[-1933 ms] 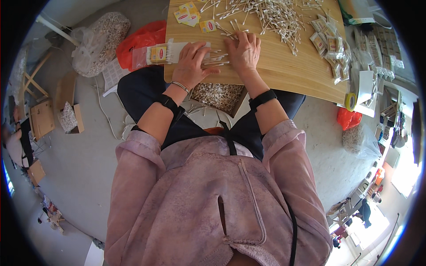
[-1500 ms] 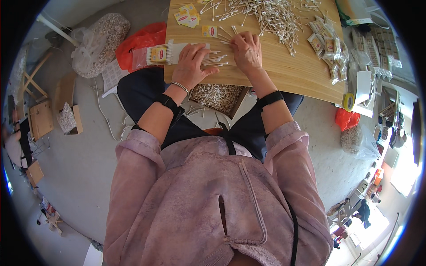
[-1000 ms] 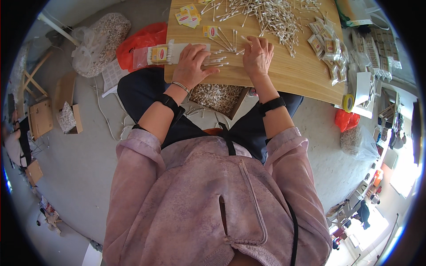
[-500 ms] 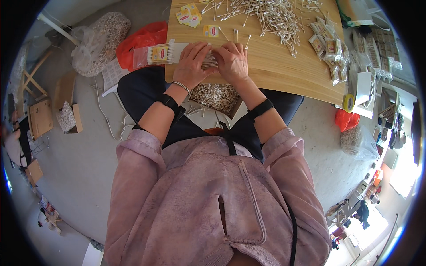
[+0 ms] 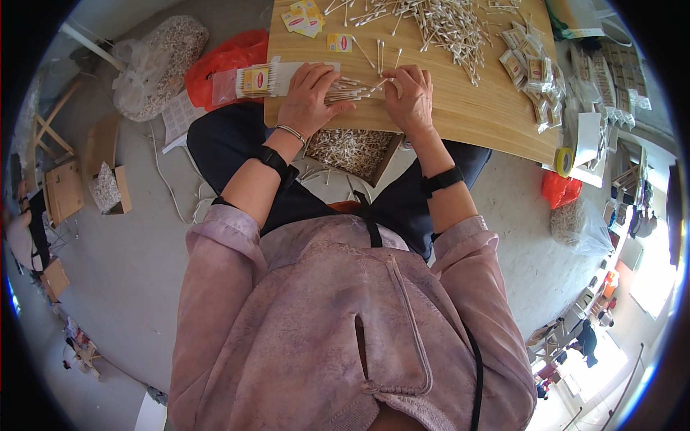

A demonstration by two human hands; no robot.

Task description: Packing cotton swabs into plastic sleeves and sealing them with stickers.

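On the wooden table (image 5: 445, 115), my left hand (image 5: 309, 102) is curved around the left ends of a loose bundle of cotton swabs (image 5: 350, 91). Its thumb lies along the near side and its fingers along the far side. The swabs fan out to the right. My right hand (image 5: 413, 102) is just right of them, with thumb and forefinger pinched on a cotton swab at the bundle's edge. Left of my left hand lies a clear bag of cotton swabs with a yellow label card (image 5: 256, 80). Several single swabs and a yellow card (image 5: 339, 43) lie beyond my hands.
A large heap of swabs (image 5: 449, 32) covers the far table. Filled packs (image 5: 532, 72) are piled at the right, yellow cards (image 5: 302, 19) at the far left. A box of swabs (image 5: 352, 152) sits below the table edge. A red bag (image 5: 226, 65) stands left; yellow tape (image 5: 564, 162) is right.
My right hand has moved right, away from my left hand, and the swab bundle now shows between them. My left hand has stayed nearly in place.
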